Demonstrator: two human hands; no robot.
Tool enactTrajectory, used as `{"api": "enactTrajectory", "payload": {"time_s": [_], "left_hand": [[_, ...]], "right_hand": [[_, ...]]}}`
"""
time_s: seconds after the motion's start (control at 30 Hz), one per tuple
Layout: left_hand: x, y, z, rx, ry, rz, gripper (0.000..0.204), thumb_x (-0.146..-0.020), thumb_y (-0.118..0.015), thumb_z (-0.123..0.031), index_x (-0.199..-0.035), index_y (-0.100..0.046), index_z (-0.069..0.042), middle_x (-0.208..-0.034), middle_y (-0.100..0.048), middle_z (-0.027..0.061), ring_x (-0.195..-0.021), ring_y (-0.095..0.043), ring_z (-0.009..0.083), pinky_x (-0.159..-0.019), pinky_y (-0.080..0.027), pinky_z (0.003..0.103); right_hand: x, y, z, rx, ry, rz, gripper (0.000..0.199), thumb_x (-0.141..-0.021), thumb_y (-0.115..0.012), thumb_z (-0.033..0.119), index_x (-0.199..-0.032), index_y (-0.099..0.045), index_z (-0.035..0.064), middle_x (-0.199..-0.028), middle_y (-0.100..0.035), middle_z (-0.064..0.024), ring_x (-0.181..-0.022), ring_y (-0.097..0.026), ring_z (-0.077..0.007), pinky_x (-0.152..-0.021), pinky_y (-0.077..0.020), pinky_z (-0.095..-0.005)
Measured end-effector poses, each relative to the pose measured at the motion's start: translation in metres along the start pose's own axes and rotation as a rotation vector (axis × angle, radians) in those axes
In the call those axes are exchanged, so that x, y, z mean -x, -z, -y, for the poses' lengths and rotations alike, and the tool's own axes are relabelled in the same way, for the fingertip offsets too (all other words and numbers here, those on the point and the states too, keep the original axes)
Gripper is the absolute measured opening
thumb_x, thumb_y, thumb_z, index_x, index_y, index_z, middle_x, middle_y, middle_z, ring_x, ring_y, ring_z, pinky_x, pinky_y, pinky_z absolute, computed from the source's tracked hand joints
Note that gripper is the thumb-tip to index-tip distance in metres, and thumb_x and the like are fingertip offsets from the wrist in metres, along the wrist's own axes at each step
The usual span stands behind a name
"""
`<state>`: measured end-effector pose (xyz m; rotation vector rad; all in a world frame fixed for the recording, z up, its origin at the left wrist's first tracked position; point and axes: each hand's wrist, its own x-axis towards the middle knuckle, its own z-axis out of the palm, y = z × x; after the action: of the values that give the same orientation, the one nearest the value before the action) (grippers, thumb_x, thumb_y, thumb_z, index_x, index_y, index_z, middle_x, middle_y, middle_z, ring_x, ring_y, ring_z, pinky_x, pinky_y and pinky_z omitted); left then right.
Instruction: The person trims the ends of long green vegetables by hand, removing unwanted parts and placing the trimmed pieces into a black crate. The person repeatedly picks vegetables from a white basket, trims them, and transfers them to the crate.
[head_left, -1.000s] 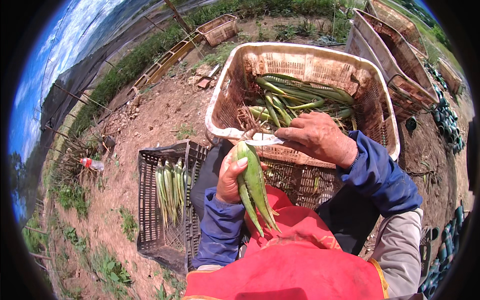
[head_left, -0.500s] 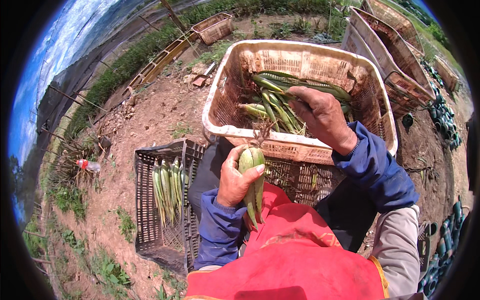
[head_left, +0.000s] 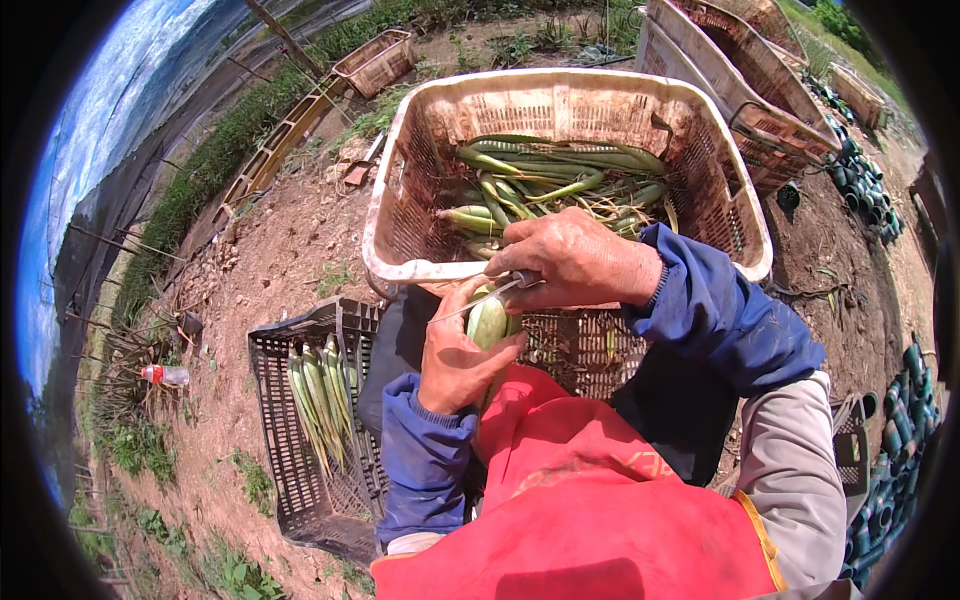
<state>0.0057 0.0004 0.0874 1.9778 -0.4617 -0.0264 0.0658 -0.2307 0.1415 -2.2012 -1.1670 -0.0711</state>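
Note:
My left hand (head_left: 455, 352) grips a thick-leaved green succulent plant (head_left: 487, 322) upright above my lap, its fingers wrapped round the leaves. Just above and to the right, my right hand (head_left: 572, 258) is closed on a thin-bladed knife (head_left: 508, 284). The blade points left across the plant's upper end, in front of my left fingers. My right hand covers most of the handle. Beyond both hands, a dirty white plastic crate (head_left: 570, 82) holds several long green succulent plants (head_left: 520, 178) lying loosely.
A black plastic crate (head_left: 262, 400) at my left holds a row of trimmed plants (head_left: 325, 400). More dirty crates (head_left: 735, 90) stand at the far right, near dark green pots (head_left: 865, 190). A bottle (head_left: 165, 375) lies on bare soil at the left. A red apron (head_left: 590, 500) covers my lap.
My right hand has come down from over the white crate to the plant, and the knife now shows across its top. My left hand still holds the plant. The view has shifted slightly.

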Motion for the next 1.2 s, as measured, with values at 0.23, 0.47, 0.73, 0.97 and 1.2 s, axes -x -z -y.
{"api": "enactTrajectory", "payload": {"time_s": [0.23,0.47,0.73,0.97,1.2], "left_hand": [[0.003,-0.005,-0.002,0.063,0.015,0.026,0.067,-0.069,-0.087,-0.017,-0.128,-0.062,0.003,-0.119,-0.066,0.0177,-0.110,-0.065,0.0279,-0.098,-0.051,0.037],[0.004,-0.024,-0.014,-0.137,0.006,-0.104,0.065,-0.069,-0.083,-0.017,-0.127,-0.060,0.001,-0.118,-0.065,0.0166,-0.108,-0.065,0.0272,-0.097,-0.051,0.037],[0.012,-0.026,0.001,-0.002,-0.190,-0.129,0.067,-0.074,-0.084,-0.008,-0.133,-0.054,-0.001,-0.119,-0.063,0.0125,-0.109,-0.063,0.0237,-0.099,-0.050,0.036],[0.019,0.003,0.017,0.944,0.131,-0.186,0.077,-0.088,-0.069,-0.012,-0.154,-0.031,-0.006,-0.125,-0.060,0.0160,-0.120,-0.062,0.0302,-0.092,-0.058,0.042],[0.016,-0.004,0.045,1.671,-0.049,0.088,0.057,-0.104,-0.042,-0.037,-0.149,-0.041,-0.001,-0.145,-0.048,0.0213,-0.147,-0.034,0.0462,-0.102,-0.050,0.068]], "right_hand": [[-0.001,0.002,-0.019,0.012,0.034,0.065,0.023,-0.079,-0.076,0.025,-0.095,-0.075,0.0091,-0.083,-0.065,-0.0102,-0.082,-0.067,-0.0336,-0.071,-0.0541,-0.0433],[0.000,-0.016,-0.018,0.174,-0.145,-0.073,0.017,-0.073,-0.072,0.021,-0.078,-0.069,0.0055,-0.080,-0.067,-0.0150,-0.076,-0.067,-0.0379,-0.066,-0.0532,-0.0481],[0.003,0.006,-0.056,-0.473,-0.670,-0.259,0.025,-0.092,-0.068,0.023,-0.093,-0.070,-0.0018,-0.062,-0.057,-0.0028,-0.057,-0.055,-0.0095,-0.052,-0.0428,-0.0314],[0.026,0.032,-0.040,-0.811,-0.635,0.052,0.020,-0.088,-0.065,0.017,-0.096,-0.072,0.0006,-0.065,-0.058,0.0035,-0.052,-0.052,-0.0045,-0.047,-0.0382,-0.0233],[0.022,0.020,-0.034,-0.434,-0.361,0.240,0.038,-0.095,-0.073,0.036,-0.098,-0.071,-0.0017,-0.073,-0.067,-0.0114,-0.066,-0.067,-0.0169,-0.058,-0.0499,-0.0354]]}}
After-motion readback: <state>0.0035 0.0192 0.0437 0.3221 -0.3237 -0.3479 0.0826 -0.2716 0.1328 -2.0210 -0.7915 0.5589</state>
